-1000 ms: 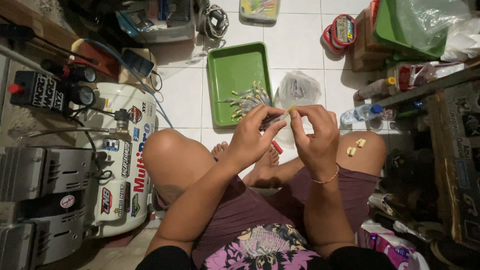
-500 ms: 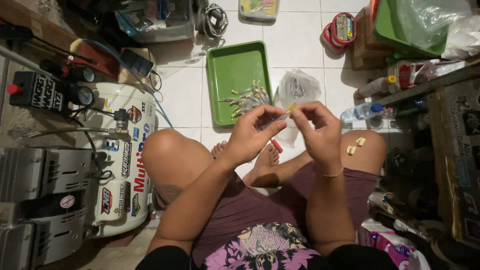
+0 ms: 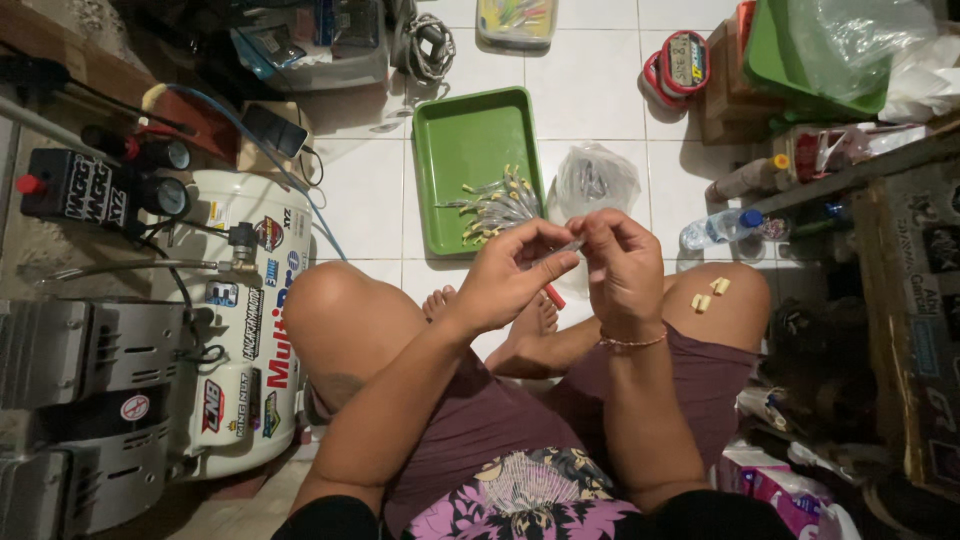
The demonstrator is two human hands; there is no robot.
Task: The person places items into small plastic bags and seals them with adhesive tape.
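I sit cross-legged on a white tiled floor. My left hand (image 3: 510,275) and my right hand (image 3: 622,265) meet in front of me, both pinching one small clear, thin piece (image 3: 570,246) between the fingertips. Just beyond the hands lies a green tray (image 3: 465,140) with a pile of several similar thin clear pieces with yellow tips (image 3: 497,207) at its near end. Two small yellow bits (image 3: 710,294) rest on my right knee. A small red piece (image 3: 555,296) lies by my feet.
A white air compressor tank (image 3: 245,330) with stickers stands at my left, with gauges and a blue hose. A clear plastic bag (image 3: 596,178) lies right of the tray. A water bottle (image 3: 718,228), a tape roll (image 3: 684,60), boxes and another green tray crowd the right side.
My right hand has turned and closed over the small piece, hiding its yellow tip. Both hands dropped slightly toward my lap. The tray and knee bits stayed put.
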